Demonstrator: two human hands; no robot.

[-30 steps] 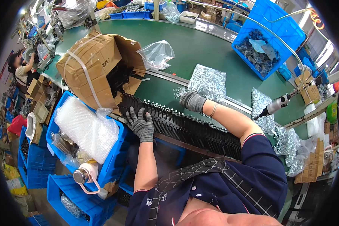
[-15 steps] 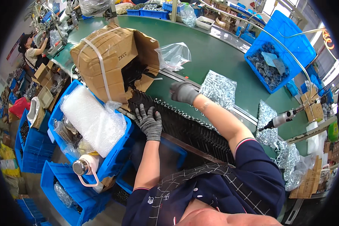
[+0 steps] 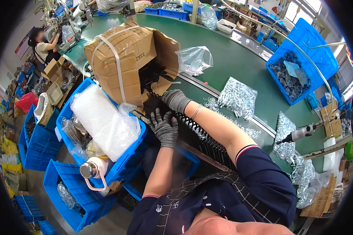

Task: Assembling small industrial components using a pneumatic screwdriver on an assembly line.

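Beside the cardboard box (image 3: 131,64), your left hand (image 3: 164,127) lies spread over black parts (image 3: 211,145); I can't tell whether your right hand (image 3: 176,101) grips any. Uneven pressure could topple them.

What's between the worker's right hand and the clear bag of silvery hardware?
In the head view, small loose silvery rings lie between the right hand and the clear bag.

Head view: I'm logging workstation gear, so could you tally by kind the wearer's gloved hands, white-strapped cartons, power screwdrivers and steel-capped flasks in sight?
Gloved hands: 2
White-strapped cardboard carton: 1
Power screwdriver: 1
Steel-capped flask: 1
Total: 5
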